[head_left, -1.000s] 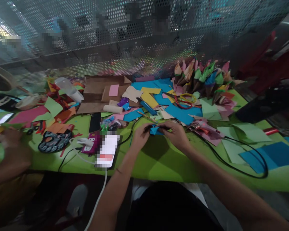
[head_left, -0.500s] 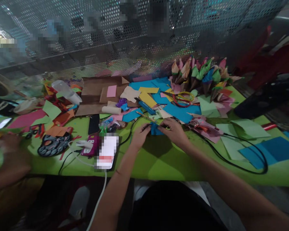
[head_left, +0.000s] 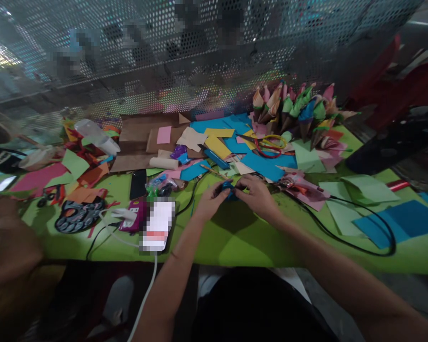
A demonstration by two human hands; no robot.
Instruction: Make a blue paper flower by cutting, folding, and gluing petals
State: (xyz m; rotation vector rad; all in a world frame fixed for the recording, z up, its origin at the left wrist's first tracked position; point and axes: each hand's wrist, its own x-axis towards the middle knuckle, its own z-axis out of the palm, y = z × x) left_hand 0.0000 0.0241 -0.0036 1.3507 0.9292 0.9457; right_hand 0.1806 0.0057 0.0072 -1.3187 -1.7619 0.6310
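A small blue paper piece point(head_left: 229, 191) is pinched between my two hands above the green table point(head_left: 231, 242). My left hand point(head_left: 211, 198) has its fingers closed on the paper's left side. From the right, the fingertips of my right hand point(head_left: 255, 192) press on the same piece. Just behind my hands are a thin stick point(head_left: 211, 170), a blue box cutter point(head_left: 217, 159) and blue paper sheets point(head_left: 266, 164). Part of the blue piece is hidden by my fingers.
Left of my arms lie a lit phone point(head_left: 159, 225) on a white cable and a magenta power block point(head_left: 133, 216). Scissors point(head_left: 271, 145) and paper cones point(head_left: 305, 114) stand behind. A black cable loops right point(head_left: 371, 254). Another person's hand point(head_left: 10, 232) is far left.
The blue paper between my fingers looks more crumpled and more covered, with my left thumb now over it. The other person's hand at far left has shifted slightly.
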